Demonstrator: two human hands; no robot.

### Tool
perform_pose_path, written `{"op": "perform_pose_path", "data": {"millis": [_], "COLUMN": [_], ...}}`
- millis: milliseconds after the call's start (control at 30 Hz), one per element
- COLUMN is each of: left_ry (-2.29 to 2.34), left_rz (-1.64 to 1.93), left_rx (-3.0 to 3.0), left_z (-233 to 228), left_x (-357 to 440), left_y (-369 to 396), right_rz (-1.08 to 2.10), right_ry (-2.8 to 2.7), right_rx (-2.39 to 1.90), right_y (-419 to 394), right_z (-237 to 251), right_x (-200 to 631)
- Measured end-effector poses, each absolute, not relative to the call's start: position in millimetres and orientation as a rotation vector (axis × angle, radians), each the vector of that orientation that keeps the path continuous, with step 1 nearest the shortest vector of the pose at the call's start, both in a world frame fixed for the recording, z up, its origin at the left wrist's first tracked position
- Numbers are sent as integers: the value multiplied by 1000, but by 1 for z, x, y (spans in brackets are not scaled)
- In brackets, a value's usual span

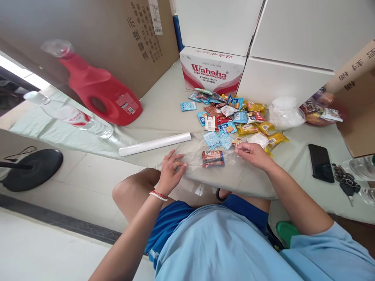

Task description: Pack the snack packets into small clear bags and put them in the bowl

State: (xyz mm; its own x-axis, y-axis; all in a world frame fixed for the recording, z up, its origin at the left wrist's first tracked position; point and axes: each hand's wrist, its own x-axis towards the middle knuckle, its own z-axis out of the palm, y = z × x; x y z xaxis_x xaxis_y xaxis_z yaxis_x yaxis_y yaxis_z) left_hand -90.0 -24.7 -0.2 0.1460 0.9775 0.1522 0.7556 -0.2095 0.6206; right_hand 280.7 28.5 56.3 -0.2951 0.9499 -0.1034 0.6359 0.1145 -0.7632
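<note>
A clear plastic bag (pixel 195 156) lies flat near the table's front edge with a brown snack packet (pixel 213 159) inside it. My left hand (pixel 171 168) pinches the bag's left end. My right hand (pixel 254 153) pinches its right end, close to a small packet (pixel 236 142). Just beyond the bag lies a pile of small snack packets (pixel 234 117) in blue, yellow, red and white.
A white roll (pixel 154 144) lies left of the bag. A red jug (pixel 99 93) and a water bottle (pixel 70 115) lie at far left. A Wahaha carton (pixel 212 70) stands behind. A crumpled clear bag (pixel 285 113), black phone (pixel 320 162) and keys (pixel 344 179) are at right.
</note>
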Motion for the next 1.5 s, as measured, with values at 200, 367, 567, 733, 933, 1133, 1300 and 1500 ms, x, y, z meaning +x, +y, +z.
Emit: {"op": "perform_pose_path", "data": {"millis": [200,367,567,733,933,1133,1300,1500], "left_ry": [1849,1990,1963,1896,1939,1961,1933,1901], "left_rz": [883,788,862,825,746,659,670,686], "left_rx": [1806,1794,1751,1749,1663,1665,1655,1674], "left_z": [-8,-7,-9,-3,0,-3,1,6], "left_x": [-79,-71,-63,-59,-55,-45,-43,-49], "left_y": [-3,22,22,21,32,47,50,46], "right_rz": [837,550,202,528,541,716,471,339], "right_ry": [-2094,-2224,-2453,-2675,-2847,-2860,-2872,-3206], "right_rx": [-1785,-2071,-1779,-1439,-1579,-1412,-1207,-1224], "right_y": [58,54,79,128,158,158,113,34], "right_z": [33,41,72,73,67,90,104,84], "right_x": [268,262,237,181,128,131,148,150]}}
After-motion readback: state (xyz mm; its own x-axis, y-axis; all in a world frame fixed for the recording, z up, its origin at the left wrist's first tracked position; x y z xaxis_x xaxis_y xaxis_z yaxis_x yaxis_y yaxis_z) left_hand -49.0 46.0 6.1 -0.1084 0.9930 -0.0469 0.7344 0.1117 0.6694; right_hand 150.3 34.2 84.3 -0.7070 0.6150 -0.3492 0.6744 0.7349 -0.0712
